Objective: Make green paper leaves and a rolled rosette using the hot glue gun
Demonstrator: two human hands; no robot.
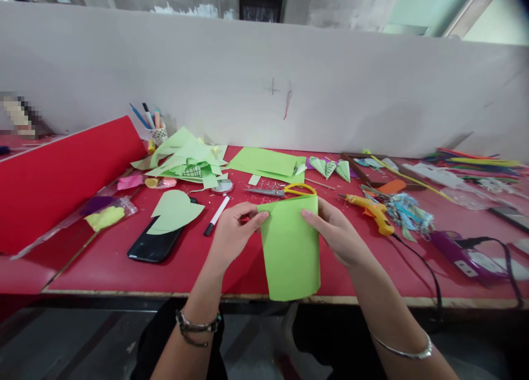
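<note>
Green sheet (291,253) upright at centre of frame, slightly right, its lower end overlapping the front edge of the red table (198,275). Left hand (237,226) pinched on the sheet's upper left corner, thumb on the near face, fingers mostly hidden. Right hand (341,234) pinched on the upper right edge, thumb likewise in front, fingers behind. Hands apart, sheet between them. Top edge seems doubled; whether folded or only bent, cannot tell. Dark bracelet (198,325) on left wrist, silver bangle (407,353) on right.

Scissors (285,192) lie just behind the sheet's top edge, blades toward frame left, yellow handles right. Marker (217,216) left of the left hand, dark end nearest the viewer. Farther left, a black phone (155,249), rounded green cut-outs (176,215) lying partly over it.

Back of table, left of centre: heap of pale green scraps (177,154), a cup (158,135) of pens behind. Centre back: flat green paper (262,162). Right of that, three paper cones (329,169) in a row. Red board (70,182) slants across frame left.

Right of the right hand: yellow glue gun (374,209), nozzle toward frame left, cord trailing to lower right. Tangled ribbons (413,209) beside it; purple device (467,259) near right edge.
</note>
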